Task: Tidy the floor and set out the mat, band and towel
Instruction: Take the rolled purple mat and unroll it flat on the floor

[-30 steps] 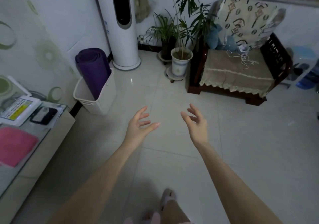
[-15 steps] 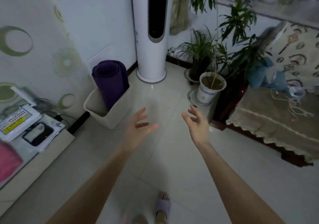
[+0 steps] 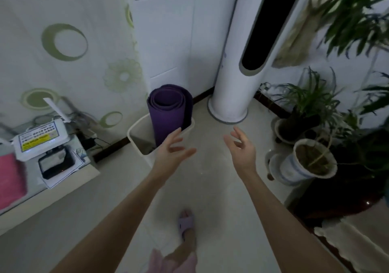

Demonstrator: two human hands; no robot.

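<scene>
A rolled purple mat (image 3: 169, 113) stands upright in a white bin (image 3: 136, 130) against the wall, left of centre. My left hand (image 3: 171, 153) is open with fingers spread, right in front of the bin's near rim and just below the mat. My right hand (image 3: 242, 149) is open too, raised over the bare floor tiles to the right of the bin. Neither hand holds anything. A pink cloth (image 3: 10, 181), perhaps the towel, lies on the low cabinet at the far left. No band shows.
A tall white tower fan (image 3: 242, 62) stands behind the bin. Potted plants (image 3: 309, 163) crowd the right side, with a dark wooden seat edge (image 3: 336, 205) below them. The low cabinet (image 3: 63, 180) at left carries a white box and a black device. My slippered foot (image 3: 186, 223) is on the tiles.
The view has closed in on the bin and swung left; the mat now sits just beyond my left hand. Both hands stay open and held out in front.
</scene>
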